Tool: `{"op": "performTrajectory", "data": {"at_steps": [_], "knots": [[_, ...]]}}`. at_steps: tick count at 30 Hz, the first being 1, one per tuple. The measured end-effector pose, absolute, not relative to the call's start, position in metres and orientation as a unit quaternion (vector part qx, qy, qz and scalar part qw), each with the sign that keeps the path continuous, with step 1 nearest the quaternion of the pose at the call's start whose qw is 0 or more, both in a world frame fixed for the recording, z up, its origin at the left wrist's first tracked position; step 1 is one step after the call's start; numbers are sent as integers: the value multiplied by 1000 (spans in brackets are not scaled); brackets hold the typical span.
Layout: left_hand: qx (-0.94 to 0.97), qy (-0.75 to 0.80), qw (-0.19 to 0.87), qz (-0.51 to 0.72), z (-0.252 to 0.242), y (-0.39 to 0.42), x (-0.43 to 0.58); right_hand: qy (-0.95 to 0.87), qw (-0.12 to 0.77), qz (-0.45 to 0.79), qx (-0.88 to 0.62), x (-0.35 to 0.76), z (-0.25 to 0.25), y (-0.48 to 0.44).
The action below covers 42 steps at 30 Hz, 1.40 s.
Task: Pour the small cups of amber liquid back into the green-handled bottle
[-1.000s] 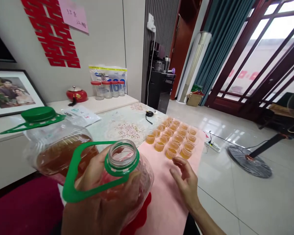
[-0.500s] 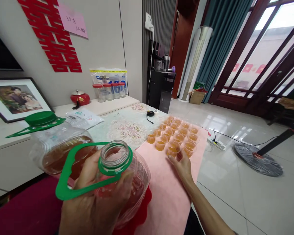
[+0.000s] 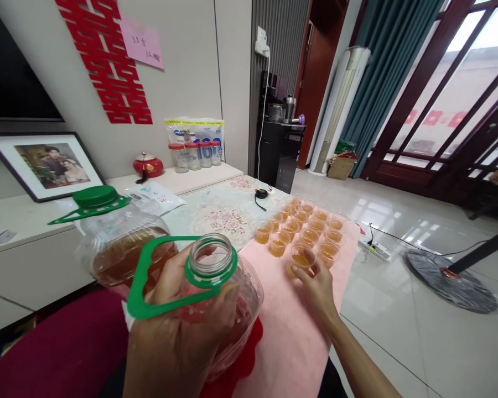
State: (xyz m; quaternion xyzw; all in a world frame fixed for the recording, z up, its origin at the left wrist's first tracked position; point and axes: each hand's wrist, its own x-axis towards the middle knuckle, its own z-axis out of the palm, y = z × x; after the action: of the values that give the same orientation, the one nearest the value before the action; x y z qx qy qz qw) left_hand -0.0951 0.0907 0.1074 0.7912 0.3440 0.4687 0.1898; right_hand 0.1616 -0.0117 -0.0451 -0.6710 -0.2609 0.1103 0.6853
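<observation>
My left hand (image 3: 178, 342) is wrapped round the neck and shoulder of a clear plastic jug (image 3: 249, 293) with a green carry handle (image 3: 139, 293). The jug's mouth is uncapped, and its lower part is partly hidden by the hand. Beneath it shows a red scalloped mat (image 3: 253, 345). With thumb and fingers, my right hand (image 3: 321, 293) grips a small clear plastic cup (image 3: 302, 256) of amber liquid at the near edge of the rows. Whether its base touches the pink cloth (image 3: 282, 315) I cannot tell. Several similar filled cups (image 3: 310, 236) stand close behind it.
A second jug (image 3: 124, 254) of brown liquid, capped in green, stands left. Behind are a tape measure (image 3: 261, 193), a white packet (image 3: 157, 196), red-lidded jars (image 3: 193, 156), a red pot (image 3: 148, 166) and a framed photo (image 3: 53, 166). A power strip (image 3: 374, 249) lies on the floor.
The view has turned slightly left, so everything sits further right. My right hand has drawn its cup slightly toward me, away from the rows. My left hand keeps its hold on the jug.
</observation>
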Motion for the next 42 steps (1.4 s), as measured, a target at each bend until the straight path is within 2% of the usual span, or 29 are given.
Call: {"op": "performTrajectory", "data": {"at_steps": [8,13,18,29,42], "knots": [[750,366,322,448,109,84,-89,-364,673,159,-624,140,38,-9],[731,400,344,434,108,82,-84,-500,630,107,-585,127,105,9],[715,403,329,468,106,81,-81,-584,595,73,-547,117,144,25],[708,390,348,475,114,79,-79,-707,447,-70,-544,110,183,32],[693,382,384,476,112,80,-75,-778,371,-183,-473,110,196,35]]}}
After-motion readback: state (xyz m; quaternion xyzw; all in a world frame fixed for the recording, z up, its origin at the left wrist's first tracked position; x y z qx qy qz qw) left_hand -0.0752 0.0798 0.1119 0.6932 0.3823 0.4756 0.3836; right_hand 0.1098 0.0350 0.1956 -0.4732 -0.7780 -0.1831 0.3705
